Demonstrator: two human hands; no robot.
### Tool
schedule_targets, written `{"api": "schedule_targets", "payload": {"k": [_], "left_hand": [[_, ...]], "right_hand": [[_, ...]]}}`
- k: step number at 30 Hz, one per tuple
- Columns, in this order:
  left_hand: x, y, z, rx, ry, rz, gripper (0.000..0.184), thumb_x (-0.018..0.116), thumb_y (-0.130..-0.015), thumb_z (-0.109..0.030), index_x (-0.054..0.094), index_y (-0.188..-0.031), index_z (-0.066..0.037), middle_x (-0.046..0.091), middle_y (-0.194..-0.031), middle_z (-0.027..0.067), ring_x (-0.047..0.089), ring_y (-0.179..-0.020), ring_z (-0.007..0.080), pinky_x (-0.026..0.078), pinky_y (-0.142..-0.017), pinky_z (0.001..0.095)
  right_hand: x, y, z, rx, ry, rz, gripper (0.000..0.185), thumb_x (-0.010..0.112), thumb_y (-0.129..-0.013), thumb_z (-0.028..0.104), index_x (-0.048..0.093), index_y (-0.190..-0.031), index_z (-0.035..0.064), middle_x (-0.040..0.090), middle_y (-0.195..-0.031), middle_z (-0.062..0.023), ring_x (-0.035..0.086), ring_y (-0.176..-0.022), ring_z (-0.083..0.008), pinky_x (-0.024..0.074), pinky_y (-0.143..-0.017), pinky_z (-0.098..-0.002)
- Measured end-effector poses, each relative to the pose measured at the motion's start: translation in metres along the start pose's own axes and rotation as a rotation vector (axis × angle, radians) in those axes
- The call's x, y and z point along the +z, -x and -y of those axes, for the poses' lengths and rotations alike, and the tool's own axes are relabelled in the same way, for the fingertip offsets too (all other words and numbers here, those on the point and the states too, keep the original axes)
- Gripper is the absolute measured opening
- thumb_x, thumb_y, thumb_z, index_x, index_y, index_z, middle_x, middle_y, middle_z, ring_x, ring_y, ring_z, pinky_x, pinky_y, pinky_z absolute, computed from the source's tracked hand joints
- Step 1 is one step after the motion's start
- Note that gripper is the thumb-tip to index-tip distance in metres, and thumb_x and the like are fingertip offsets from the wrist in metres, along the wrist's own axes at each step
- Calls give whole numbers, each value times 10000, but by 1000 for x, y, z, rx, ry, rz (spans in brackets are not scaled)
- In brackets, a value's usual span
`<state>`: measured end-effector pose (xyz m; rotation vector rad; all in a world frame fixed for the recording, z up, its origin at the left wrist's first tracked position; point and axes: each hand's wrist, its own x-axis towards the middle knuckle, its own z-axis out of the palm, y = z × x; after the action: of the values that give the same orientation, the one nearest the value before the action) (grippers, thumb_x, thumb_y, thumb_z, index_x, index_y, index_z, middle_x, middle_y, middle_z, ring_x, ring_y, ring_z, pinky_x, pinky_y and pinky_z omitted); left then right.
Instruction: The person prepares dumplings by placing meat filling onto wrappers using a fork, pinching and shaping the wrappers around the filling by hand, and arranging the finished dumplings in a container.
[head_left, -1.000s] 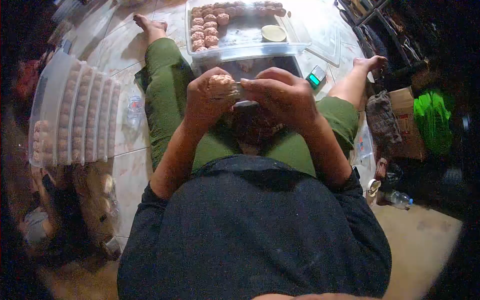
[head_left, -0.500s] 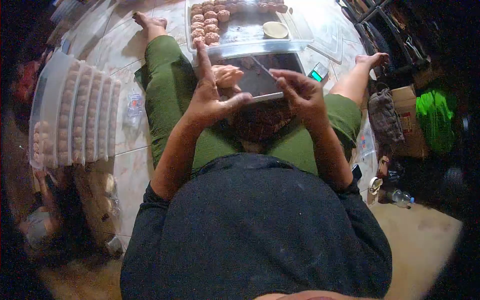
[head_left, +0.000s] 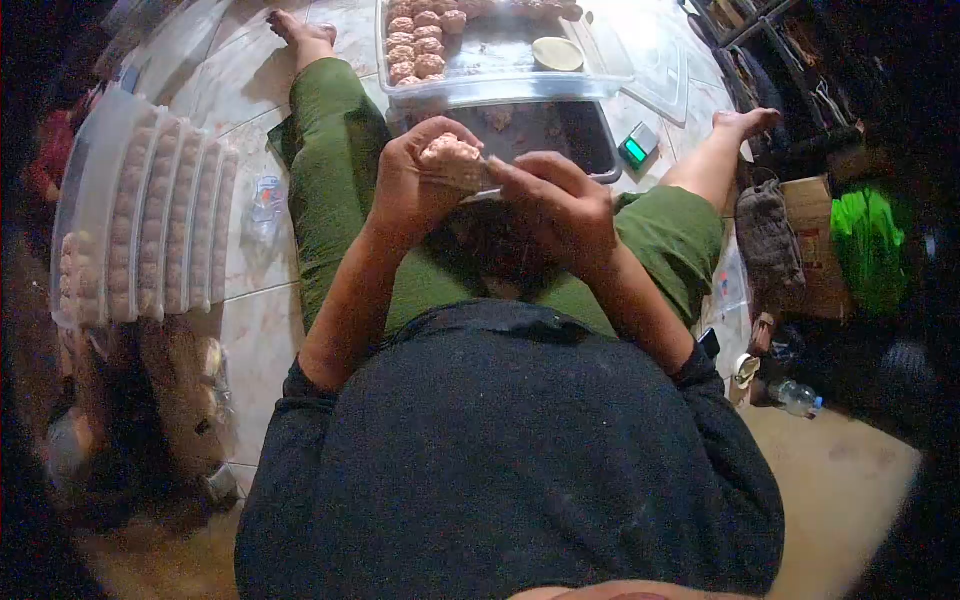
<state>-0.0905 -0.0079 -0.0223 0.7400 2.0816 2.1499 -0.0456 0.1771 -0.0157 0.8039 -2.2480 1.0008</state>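
Note:
A lumpy pinkish ball (head_left: 452,160) is in my left hand (head_left: 412,185), whose fingers curl round it. My right hand (head_left: 560,200) is closed at the ball's right side on a thin tool (head_left: 487,163), mostly hidden by the fingers. Beyond both hands stands a clear plastic box (head_left: 500,88) with rows of similar balls (head_left: 428,47) along its left and far sides and a round pale lid-like disc (head_left: 558,54). A dark tray (head_left: 600,135) lies between that box and my hands.
Stacked clear boxes (head_left: 160,220) of balls stand at the left. A small scale with a lit green display (head_left: 637,150) is right of the tray. Further right are a cardboard box (head_left: 812,240), bright green cloth (head_left: 867,245) and a plastic bottle (head_left: 797,397). My legs flank the tray.
Half a second ago my left hand was spread open under the ball and my right hand held the thin tool away from it. Now the left fingers wrap the ball and the hands have come together.

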Motion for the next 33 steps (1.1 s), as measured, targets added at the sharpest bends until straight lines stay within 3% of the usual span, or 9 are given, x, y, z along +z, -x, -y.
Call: {"api": "schedule_targets", "payload": {"k": [4, 10, 13, 17, 20, 22, 26, 29, 33], "left_hand": [[2, 0, 4, 22, 50, -53, 240, 743, -692, -146, 569, -810, -29, 593, -729, 15, 535, -675, 58, 454, -599, 231], [10, -1, -8, 127, -394, -152, 224, 735, -682, -125, 553, -756, -20, 588, -675, 49, 558, -634, 103, 471, -570, 265], [11, -3, -7, 38, -437, -159, 383, 731, -686, -115, 522, -980, 13, 574, -657, 31, 563, -645, 130, 473, -625, 282], [-3, -11, 9, 277, -556, 76, 900, 725, -692, -115, 93, -1302, 78, 559, -648, 29, 573, -679, 162, 459, -748, 306], [13, -8, 15, 187, -73, -46, 1133, 716, -689, -112, -209, -1326, 34, 553, -652, 44, 587, -699, 195, 469, -774, 323], [17, -5, 13, 140, -117, -129, 1016, 719, -695, -131, -31, -1364, 18, 557, -666, 51, 589, -693, 197, 482, -728, 317], [3, -4, 14, 241, -635, -74, 608, 727, -713, -195, 442, -1211, 4, 574, -711, 50, 579, -680, 153, 483, -624, 268], [-1, -1, 16, -4, -100, -46, 316, 719, -731, -209, 575, -916, 3, 577, -748, 26, 554, -691, 90, 457, -604, 225], [2, 0, 4, -42, 124, -16, 224, 682, -765, -176, 563, -882, -26, 571, -777, -6, 528, -701, 49, 441, -600, 205]], "right_hand": [[-8, -6, 0, 30, 23, 101, 317, 610, -739, -18, 631, -1046, 59, 593, -825, -106, 604, -710, -183, 494, -610, -267], [-24, -15, 0, 102, -21, 92, 290, 560, -761, 16, 626, -1031, 98, 596, -839, -114, 608, -728, -236, 502, -628, -310], [-22, -12, -5, 153, -81, 123, 247, 559, -771, 7, 629, -999, 73, 599, -842, -121, 606, -733, -246, 500, -634, -312], [-26, -4, -12, 323, -203, 11, 205, 535, -841, 20, 619, -1028, 22, 605, -813, -76, 580, -741, -147, 469, -662, -265], [-17, 13, -24, 561, -511, -19, 199, 524, -867, 47, 615, -1040, 8, 603, -821, -39, 560, -778, -109, 452, -691, -245], [-12, 18, -18, 698, -607, 89, 205, 524, -873, 53, 610, -1052, 2, 596, -831, -17, 545, -801, -89, 443, -705, -234], [-6, 12, 3, 423, -344, 134, 251, 568, -816, 3, 624, -1059, 36, 592, -807, -55, 566, -756, -114, 448, -673, -218], [-5, 3, 0, 159, -121, -32, 269, 591, -779, -12, 635, -1038, 45, 596, -805, -86, 588, -714, -156, 471, -640, -240], [-6, -6, 2, -7, -10, 54, 261, 626, -749, -14, 642, -1004, 38, 607, -826, -110, 606, -709, -197, 494, -626, -270]]}}
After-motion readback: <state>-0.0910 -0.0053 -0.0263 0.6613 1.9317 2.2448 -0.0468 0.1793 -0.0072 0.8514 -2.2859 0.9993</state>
